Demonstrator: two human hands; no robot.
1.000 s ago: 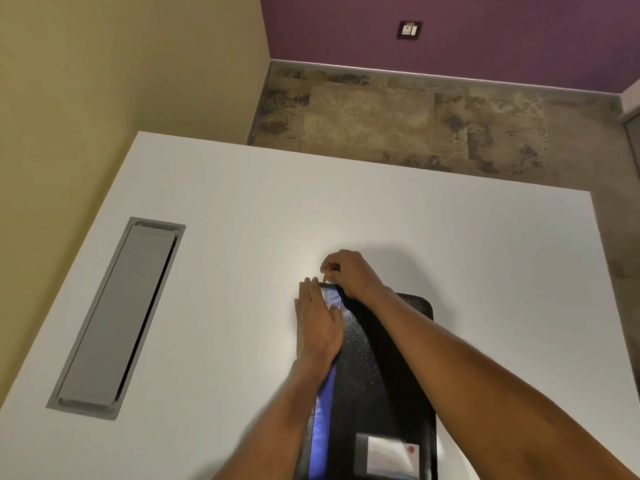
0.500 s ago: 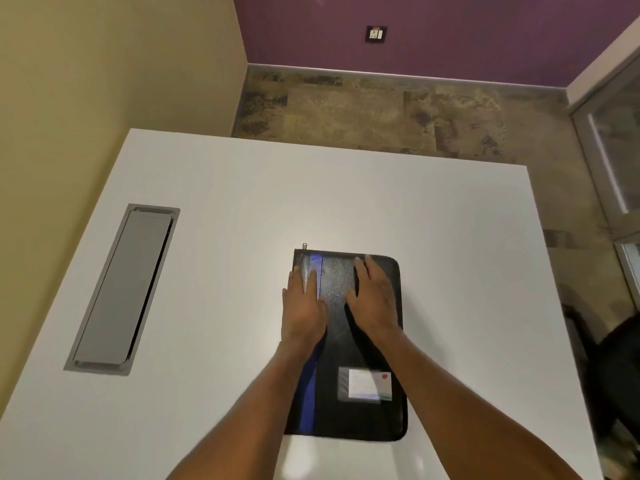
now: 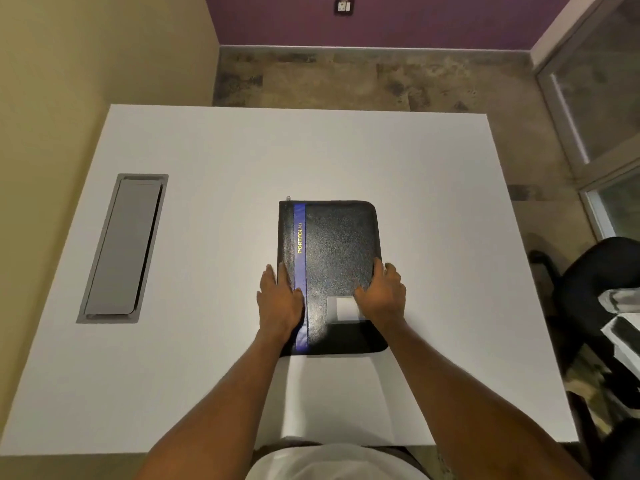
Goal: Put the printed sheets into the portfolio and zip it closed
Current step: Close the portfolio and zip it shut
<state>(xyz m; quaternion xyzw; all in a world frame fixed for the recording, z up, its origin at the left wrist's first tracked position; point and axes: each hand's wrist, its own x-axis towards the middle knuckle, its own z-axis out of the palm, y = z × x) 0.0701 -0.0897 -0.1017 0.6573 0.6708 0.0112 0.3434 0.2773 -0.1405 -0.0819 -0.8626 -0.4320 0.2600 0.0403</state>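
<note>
A black portfolio (image 3: 332, 251) with a blue stripe and gold lettering lies closed on the white table (image 3: 207, 161). Its zipper pull (image 3: 288, 198) sticks out at the far left corner. My left hand (image 3: 278, 303) holds the portfolio's left edge, thumb on the blue stripe. My right hand (image 3: 382, 294) clasps the right edge, thumb beside the clear card window (image 3: 343, 308). White printed sheets (image 3: 336, 396) lie flat on the table between the portfolio's near edge and me, between my forearms.
A grey cable hatch (image 3: 123, 247) is set into the table at the left. A black office chair (image 3: 595, 289) stands off the table's right edge, with a glass door behind it. A yellow wall runs along the left.
My right hand left the far left corner near the zipper pull. Both hands slid back toward me along the portfolio and now hold its two side edges.
</note>
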